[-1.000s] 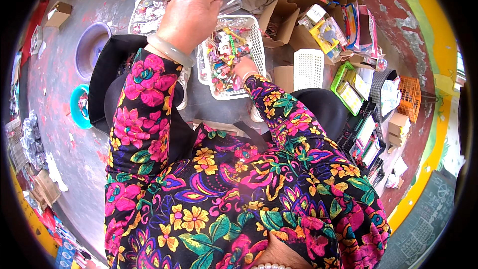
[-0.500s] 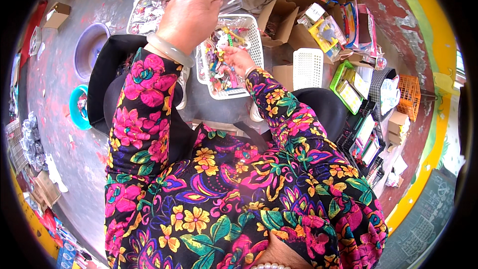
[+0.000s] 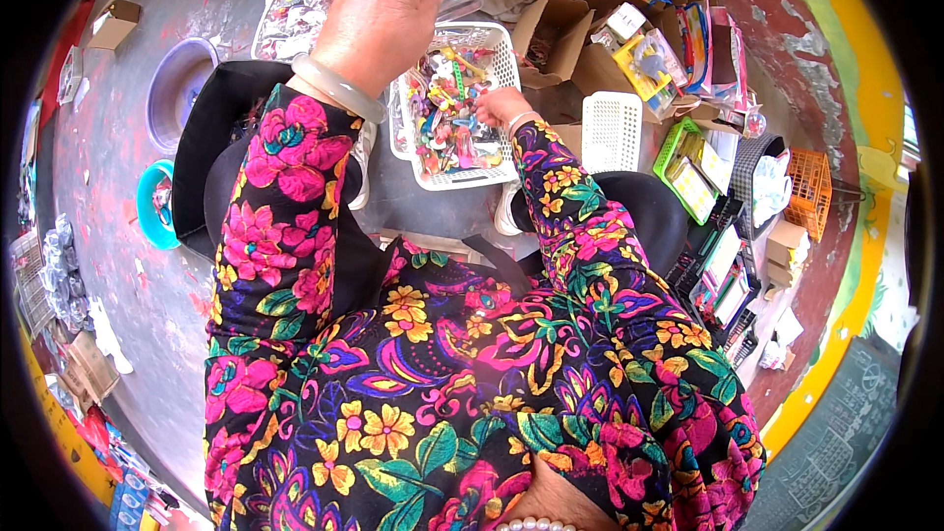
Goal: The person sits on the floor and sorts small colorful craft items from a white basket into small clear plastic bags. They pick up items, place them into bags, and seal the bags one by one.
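My left hand (image 3: 382,28) is raised over the far left part of a white plastic basket (image 3: 504,57), its fingers closed on a clear plastic bag (image 3: 459,0) that sticks out to the right. Inside the basket lies a heap of small colourful trinkets (image 3: 450,138), with a green strip (image 3: 458,79) among them. At the basket's right side my right hand (image 3: 503,106) is down at the heap, fingers bent together against the trinkets. What sits between those fingertips, if anything, is too small to name.
Behind the basket stand open cardboard boxes (image 3: 551,34) and another white basket (image 3: 287,25) of packed items. An upright white basket (image 3: 612,133), a green tray (image 3: 678,172) and an orange crate (image 3: 806,192) are on the right. Purple (image 3: 157,103) and turquoise (image 3: 147,206) basins stand left.
My right hand has shifted a little to the right over the trinkets, away from a white and yellow piece. My left hand stays nearly in place with the clear plastic bag.
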`<state>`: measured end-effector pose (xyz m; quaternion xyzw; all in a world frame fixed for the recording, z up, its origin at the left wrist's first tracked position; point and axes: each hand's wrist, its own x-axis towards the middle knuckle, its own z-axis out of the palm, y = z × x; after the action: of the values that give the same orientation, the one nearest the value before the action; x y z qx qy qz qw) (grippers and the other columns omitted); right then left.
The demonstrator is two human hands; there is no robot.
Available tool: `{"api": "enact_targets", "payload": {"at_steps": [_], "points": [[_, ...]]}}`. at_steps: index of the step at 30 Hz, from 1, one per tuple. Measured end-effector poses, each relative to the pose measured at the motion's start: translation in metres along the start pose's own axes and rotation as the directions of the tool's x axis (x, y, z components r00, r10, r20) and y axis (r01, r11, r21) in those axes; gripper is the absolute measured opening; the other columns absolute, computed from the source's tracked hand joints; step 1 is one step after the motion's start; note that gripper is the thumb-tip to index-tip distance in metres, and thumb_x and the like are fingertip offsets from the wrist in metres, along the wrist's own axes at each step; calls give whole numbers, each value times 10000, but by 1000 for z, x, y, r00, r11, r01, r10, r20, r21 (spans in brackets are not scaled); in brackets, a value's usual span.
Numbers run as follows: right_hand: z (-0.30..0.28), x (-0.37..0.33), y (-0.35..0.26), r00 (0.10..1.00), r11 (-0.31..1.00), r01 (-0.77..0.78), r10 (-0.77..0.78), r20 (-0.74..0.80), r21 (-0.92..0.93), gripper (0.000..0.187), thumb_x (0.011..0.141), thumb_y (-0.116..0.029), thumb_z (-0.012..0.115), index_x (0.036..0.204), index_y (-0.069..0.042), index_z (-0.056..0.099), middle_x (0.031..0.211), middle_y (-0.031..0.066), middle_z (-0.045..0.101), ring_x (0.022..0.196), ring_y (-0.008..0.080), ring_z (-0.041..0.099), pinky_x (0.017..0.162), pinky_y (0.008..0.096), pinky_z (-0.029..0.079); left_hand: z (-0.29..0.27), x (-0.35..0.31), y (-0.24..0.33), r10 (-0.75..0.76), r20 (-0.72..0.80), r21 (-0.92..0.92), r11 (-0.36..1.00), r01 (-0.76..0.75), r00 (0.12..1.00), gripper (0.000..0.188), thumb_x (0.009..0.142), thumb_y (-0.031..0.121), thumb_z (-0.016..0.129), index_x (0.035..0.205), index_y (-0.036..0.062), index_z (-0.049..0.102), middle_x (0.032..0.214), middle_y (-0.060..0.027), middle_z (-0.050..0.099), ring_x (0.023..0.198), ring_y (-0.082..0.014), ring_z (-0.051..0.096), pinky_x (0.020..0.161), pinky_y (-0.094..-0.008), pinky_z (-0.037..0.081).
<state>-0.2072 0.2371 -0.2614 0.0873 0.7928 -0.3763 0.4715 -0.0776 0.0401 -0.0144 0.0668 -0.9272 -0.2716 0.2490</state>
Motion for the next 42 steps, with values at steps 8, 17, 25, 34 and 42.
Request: {"api": "enact_targets", "payload": {"at_steps": [8,17,25,34,42], "points": [[72,-35,34,921,467,204,-389,8,-861,299,754,-267,580,895,-9,633,898,178,628,868,319,604,748,384,487,-17,-9,2,-85,3,82,993,85,996,193,799,189,556,885,43,646,809,-145,631,771,-308,606,696,-345,477],[34,35,56,792,195,496,-501,349,-846,302,773,-315,549,779,-32,655,814,148,628,781,300,606,711,356,477,-13,-7,0,-70,-7,54,996,71,997,192,794,190,559,879,42,647,803,-148,630,762,-311,605,686,-348,476],[18,-43,-24,784,939,121,-289,550,320,157,885,-204,507,950,-71,556,817,36,628,715,120,621,556,203,467,-16,-5,-8,-43,-69,14,999,45,997,173,780,174,576,863,41,648,749,-150,625,703,-299,611,634,-333,480],[-43,-126,-145,670,700,485,-683,292,524,223,831,-97,562,1029,4,563,776,31,594,684,104,575,626,222,473,-18,-6,-15,-386,80,-226,891,394,919,150,701,167,602,748,36,657,710,-155,620,709,-312,605,662,-359,477],[-50,-228,-170,482,504,813,-864,149,291,75,801,-62,604,852,-13,579,790,52,627,732,120,619,663,207,474,-13,-8,-5,-434,179,-163,872,462,883,146,692,169,644,725,28,662,691,-142,622,681,-290,607,642,-355,476]]}}
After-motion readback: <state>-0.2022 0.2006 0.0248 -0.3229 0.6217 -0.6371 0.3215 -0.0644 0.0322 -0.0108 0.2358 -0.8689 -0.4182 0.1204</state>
